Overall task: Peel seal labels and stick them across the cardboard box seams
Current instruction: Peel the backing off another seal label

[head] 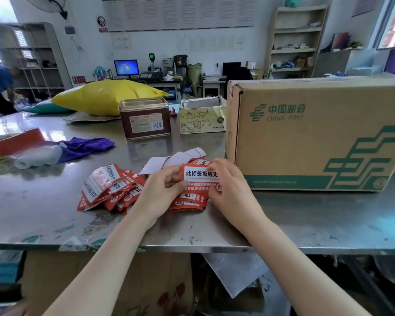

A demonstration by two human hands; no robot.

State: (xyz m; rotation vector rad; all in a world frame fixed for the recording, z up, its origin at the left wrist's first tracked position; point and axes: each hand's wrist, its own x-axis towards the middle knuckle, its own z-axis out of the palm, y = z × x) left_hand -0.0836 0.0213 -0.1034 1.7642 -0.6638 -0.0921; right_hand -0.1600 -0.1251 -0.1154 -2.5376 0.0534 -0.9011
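Both hands pinch red seal label (pixel 197 179) at center: left hand (pixel 160 190), right hand (pixel 228 183); cardboard box (pixel 317 133) right.

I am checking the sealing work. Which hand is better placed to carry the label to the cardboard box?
Probably the right hand. It pinches the right edge of the seal label and lies nearest the cardboard box; the left hand holds the far edge.

cardboard box (pixel 306 137) blocks right; bare table (pixel 43 201) left
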